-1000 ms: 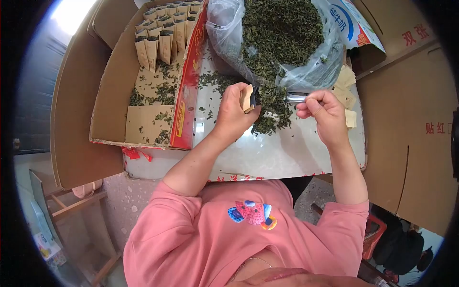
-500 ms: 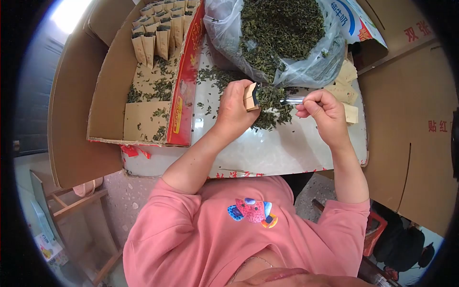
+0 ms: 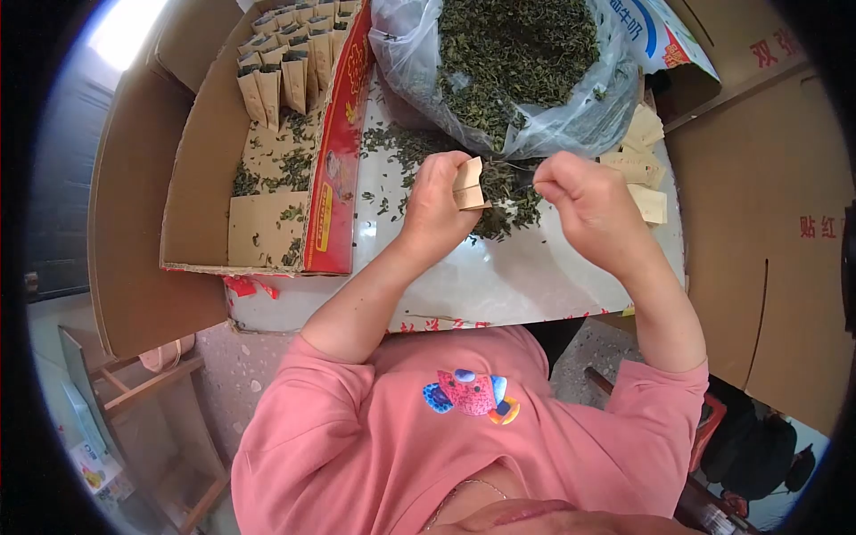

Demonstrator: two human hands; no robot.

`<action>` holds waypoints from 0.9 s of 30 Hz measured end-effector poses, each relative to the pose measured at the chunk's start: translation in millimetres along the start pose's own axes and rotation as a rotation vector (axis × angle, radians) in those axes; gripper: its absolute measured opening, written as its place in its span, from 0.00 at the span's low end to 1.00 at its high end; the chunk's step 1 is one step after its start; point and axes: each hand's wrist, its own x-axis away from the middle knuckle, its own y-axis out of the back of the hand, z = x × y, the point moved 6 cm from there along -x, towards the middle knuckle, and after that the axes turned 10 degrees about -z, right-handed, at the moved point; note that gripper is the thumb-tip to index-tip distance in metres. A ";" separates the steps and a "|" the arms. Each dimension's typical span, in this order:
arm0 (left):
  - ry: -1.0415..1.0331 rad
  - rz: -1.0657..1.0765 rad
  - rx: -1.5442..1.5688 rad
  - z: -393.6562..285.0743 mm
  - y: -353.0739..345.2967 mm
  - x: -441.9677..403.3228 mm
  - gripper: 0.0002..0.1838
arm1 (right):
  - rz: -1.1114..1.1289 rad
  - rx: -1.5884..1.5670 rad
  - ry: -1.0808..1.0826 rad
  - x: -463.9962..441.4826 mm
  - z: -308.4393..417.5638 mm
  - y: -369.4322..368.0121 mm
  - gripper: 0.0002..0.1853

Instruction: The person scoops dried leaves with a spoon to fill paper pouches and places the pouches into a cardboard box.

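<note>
My left hand (image 3: pixel 436 198) is closed around a small brown paper bag (image 3: pixel 468 185), held upright over the pile of dried green leaves (image 3: pixel 508 209). To its right, my right hand (image 3: pixel 584 201) pinches a small shiny spoon (image 3: pixel 524 178); most of the spoon is hidden by the fingers, and its end points toward the bag. The leaf pile lies on the white tabletop below both hands. Just beyond it sits a big clear plastic bag (image 3: pixel 571 134) filled with the same dried leaves (image 3: pixel 517 62).
On the left stands a red-sided cardboard box (image 3: pixel 334 169) with rows of filled paper bags (image 3: pixel 290 76) and scattered leaves. Flat paper bags (image 3: pixel 644 169) lie at the table's right side. Large cardboard sheets (image 3: pixel 749 232) rise at the right, and a milk carton box (image 3: pixel 664 45) stands behind.
My right hand has turned over and moved slightly left, bringing the spoon nearer the paper bag. My left hand stays almost in place with the bag.
</note>
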 end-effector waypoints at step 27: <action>0.135 -0.088 0.150 13.6 3.2 0.0 0.28 | -0.291 0.265 0.206 -19.8 1.8 28.9 0.05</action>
